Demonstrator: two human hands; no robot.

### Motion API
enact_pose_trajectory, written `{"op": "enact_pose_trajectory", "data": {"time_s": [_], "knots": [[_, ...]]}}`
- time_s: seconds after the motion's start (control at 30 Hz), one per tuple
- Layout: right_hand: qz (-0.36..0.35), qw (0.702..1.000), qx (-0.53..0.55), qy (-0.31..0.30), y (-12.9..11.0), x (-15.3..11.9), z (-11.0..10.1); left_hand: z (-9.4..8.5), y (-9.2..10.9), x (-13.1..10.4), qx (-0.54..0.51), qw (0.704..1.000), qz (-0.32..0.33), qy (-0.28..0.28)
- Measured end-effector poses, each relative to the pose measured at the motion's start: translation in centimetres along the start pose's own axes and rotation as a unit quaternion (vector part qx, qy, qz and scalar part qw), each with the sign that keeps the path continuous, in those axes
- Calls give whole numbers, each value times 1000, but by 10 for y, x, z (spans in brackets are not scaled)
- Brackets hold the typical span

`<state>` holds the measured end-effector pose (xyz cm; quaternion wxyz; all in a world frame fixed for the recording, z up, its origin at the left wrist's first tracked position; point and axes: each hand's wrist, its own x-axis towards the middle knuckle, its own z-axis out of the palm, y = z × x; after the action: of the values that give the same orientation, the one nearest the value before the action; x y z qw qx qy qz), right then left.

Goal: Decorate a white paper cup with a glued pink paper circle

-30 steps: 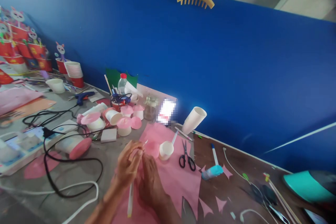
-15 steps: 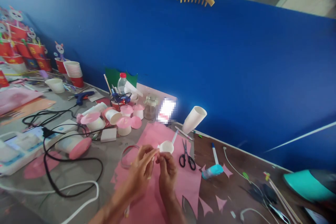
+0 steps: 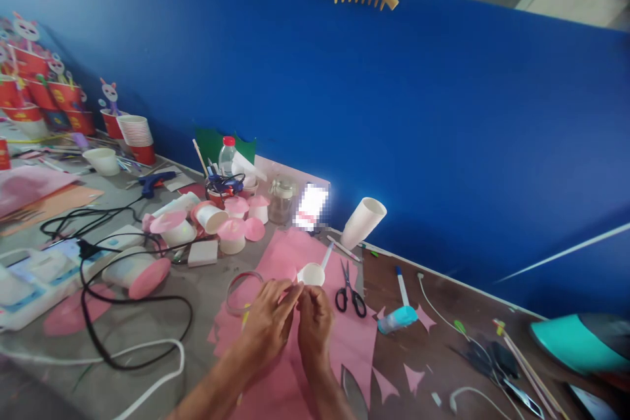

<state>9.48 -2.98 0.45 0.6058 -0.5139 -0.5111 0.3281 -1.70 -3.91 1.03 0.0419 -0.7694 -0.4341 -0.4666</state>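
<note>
Both hands were lower centre of frame, left hand [image 3: 268,320] and right hand [image 3: 315,321] with curled fingers and fingertips brought together, just below the small white cup [image 3: 314,273]. Looked like a pinch on something tiny, but fingers hid it; can't tell what, or whether either hand had a grip. Cup sat mouth up over the pink sheet [image 3: 355,348], scissors [image 3: 348,285] to its right, clear ring [image 3: 228,290] to the left of the hands. Cup looked like paper: probably very light, fairly stiff at the rim, easy to dent in the wall, not very slippery. Best hold likely a gentle thumb-and-finger pinch just under the rim. Sheet seemed thin, soft, easily creased or torn; an outer edge seemed the better hold, supported underneath.
</note>
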Motion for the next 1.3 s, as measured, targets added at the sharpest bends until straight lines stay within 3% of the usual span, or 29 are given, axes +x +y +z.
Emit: {"op": "enact_pose_trajectory", "data": {"time_s": [0.13, 0.33, 0.43, 0.67, 0.83, 0.97, 1.13, 1.3], "knots": [[-14, 999, -28, 5, 0, 0, 1, 1, 0, 1, -37, 999, -21, 0], [-16, 1000, -22, -6, 2, 2, 0, 0, 4, 6, -152, 982, -116, -3], [2, 1000, -19, -16, 1, 4, 0, 1, 3, 5, -152, 983, -104, -3], [29, 999, -24, -11, 4, 5, 0, 2, -5, -1, -32, 999, -33, -18], [10, 998, -57, -23, 7, 6, -1, 1, -4, 2, -5, 999, -35, -35], [-4, 997, -69, -28, 7, 6, -1, 1, -5, 0, -57, 995, -73, -38], [-3, 998, -54, -34, 6, 5, -2, 3, -4, 1, -186, 967, -167, -48], [5, 998, -21, -56, 5, 7, -3, 3, -5, 9, -328, 897, -292, -45]]}}
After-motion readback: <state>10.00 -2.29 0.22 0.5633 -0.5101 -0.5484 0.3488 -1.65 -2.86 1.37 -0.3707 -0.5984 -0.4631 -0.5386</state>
